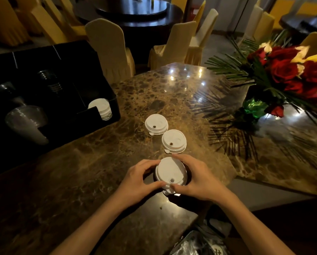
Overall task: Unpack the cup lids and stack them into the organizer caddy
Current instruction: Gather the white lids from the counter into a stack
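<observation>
A white cup lid (pixel 169 171) is held just above the marble table near its front edge. My left hand (pixel 138 179) grips its left rim with curled fingers and thumb. My right hand (pixel 194 178) grips the right rim, thumb by the small tab at the front. Two more white lids lie flat on the table beyond: one (pixel 174 141) close by, another (pixel 156 124) farther left. The black organizer caddy (pixel 115 115) stands at the left, with a stack of white lids (pixel 101 109) in its right front compartment.
Stacks of clear cups (pixel 27 122) lie in the caddy's other compartments. A green vase of red roses (pixel 255 107) stands at the right. A crumpled plastic bag (pixel 196 243) lies below the table edge. Covered chairs (pixel 108 45) stand beyond the table.
</observation>
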The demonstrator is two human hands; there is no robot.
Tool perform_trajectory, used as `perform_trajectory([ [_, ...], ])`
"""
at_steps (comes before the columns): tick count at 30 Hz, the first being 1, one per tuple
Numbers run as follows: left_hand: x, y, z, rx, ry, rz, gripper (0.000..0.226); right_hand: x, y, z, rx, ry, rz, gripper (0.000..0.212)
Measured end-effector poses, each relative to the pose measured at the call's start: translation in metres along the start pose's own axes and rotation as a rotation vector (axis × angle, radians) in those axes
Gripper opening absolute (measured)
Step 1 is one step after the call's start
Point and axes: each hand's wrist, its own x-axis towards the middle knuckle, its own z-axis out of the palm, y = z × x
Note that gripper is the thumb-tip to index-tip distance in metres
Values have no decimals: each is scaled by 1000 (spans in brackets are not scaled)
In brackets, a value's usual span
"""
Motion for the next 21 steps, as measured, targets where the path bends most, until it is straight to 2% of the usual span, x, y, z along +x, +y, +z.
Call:
perform_trajectory([
  [7,-3,-7,6,139,22,-32,67,-4,7,7,-8,3,-2,88],
  [21,-2,-7,8,37,-28,-96,65,-7,10,16,-33,29,38,90],
])
